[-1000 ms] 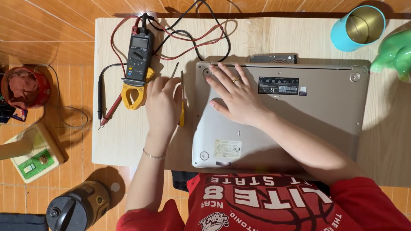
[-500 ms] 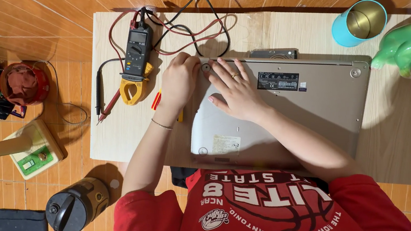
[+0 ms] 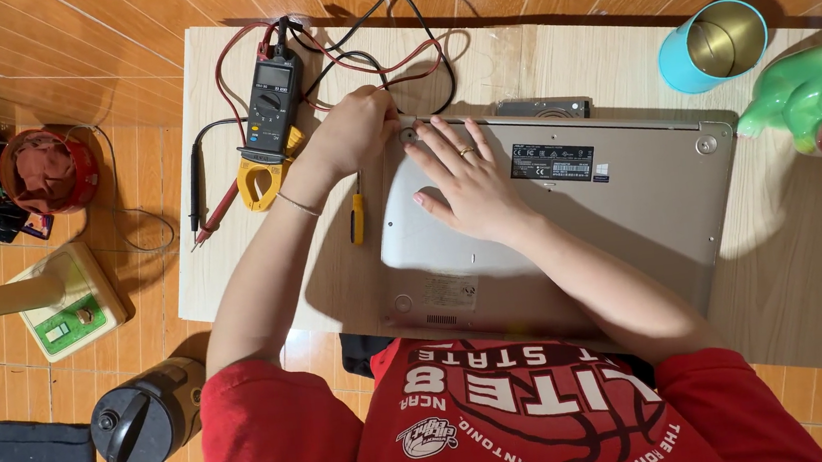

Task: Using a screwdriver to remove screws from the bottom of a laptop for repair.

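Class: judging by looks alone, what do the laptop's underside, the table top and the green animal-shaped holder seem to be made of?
Laptop underside: probably brushed metal or metal-look plastic, with a dull silver-grey sheen.
Table top: pale wood or wood-look laminate; straight grain lines, matt.
Green animal-shaped holder: likely glazed ceramic, glossy with bright highlights, though plastic is possible.

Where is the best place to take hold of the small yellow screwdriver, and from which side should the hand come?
Probably grip the yellow handle of the screwdriver from the left, over bare table. It lies lengthwise beside the laptop, whose edge blocks the right side; the left hand is nearest.
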